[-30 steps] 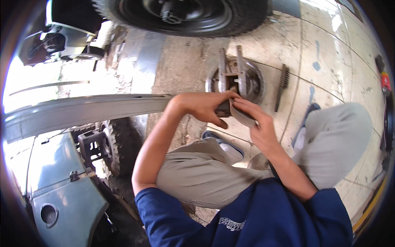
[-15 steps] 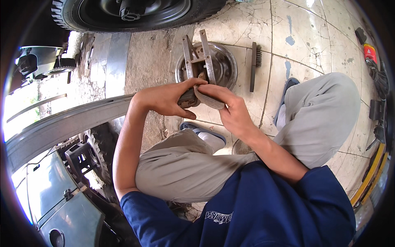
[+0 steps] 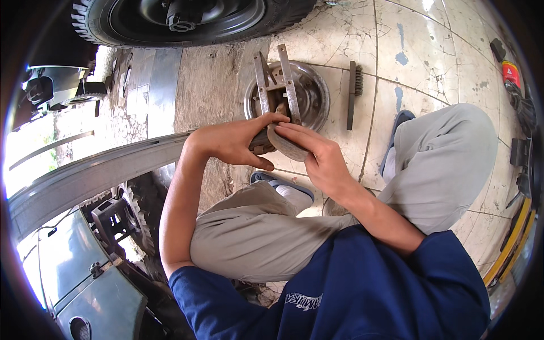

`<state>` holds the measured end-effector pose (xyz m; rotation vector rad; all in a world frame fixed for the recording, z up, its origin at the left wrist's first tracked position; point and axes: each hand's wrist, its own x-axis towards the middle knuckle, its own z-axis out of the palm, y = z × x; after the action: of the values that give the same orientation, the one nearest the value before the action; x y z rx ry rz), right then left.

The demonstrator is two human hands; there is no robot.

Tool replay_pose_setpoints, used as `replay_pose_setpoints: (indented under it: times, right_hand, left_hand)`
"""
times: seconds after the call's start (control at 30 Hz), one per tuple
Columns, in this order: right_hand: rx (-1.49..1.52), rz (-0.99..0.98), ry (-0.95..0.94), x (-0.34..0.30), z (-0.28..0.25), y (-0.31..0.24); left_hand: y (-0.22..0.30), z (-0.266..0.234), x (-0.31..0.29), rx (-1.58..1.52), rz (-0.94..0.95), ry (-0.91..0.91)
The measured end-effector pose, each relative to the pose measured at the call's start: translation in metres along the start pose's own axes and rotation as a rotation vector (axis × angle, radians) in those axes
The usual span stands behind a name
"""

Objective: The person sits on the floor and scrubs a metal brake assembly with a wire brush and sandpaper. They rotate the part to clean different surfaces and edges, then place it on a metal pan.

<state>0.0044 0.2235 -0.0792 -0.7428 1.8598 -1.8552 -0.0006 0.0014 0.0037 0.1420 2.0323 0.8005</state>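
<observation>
A curved grey-brown pad, which looks like a brake shoe (image 3: 288,145), is tilted between my hands. My right hand (image 3: 323,156) holds it from the right, fingers laid along its upper edge and the thumb hidden. My left hand (image 3: 235,139) arches over the dark end of a long metal rail (image 3: 102,173). Its fingertips press at the pad's upper end, while its thumb hangs free below. Just beyond my fingers, a metal bracket with two upright bars (image 3: 290,90) stands in front of a round steel wheel rim (image 3: 317,93).
On the tiled floor right of the rim lies a wire brush (image 3: 351,96). A big black tyre (image 3: 226,37) is at the top. Left of me are a vehicle's grey-green body panel (image 3: 96,289) and a toothed tyre (image 3: 136,218). A red-and-yellow can (image 3: 510,73) sits at the far right.
The pad has tipped slightly and shows more of its broad face. My right fingers have shifted a little lower along it. My left hand keeps nearly the same place.
</observation>
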Motion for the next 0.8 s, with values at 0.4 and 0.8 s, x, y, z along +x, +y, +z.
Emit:
replay_pose_setpoints:
  times: [0.4, 0.8]
  right_hand:
    - [-0.010, 0.004, 0.040, 0.001, 0.004, 0.011]
    - [-0.101, -0.173, 0.048, 0.001, -0.003, 0.004]
  left_hand:
    - [-0.004, 0.003, 0.002, 0.007, 0.014, -0.005]
    - [0.001, 0.000, 0.001, -0.008, -0.025, 0.006]
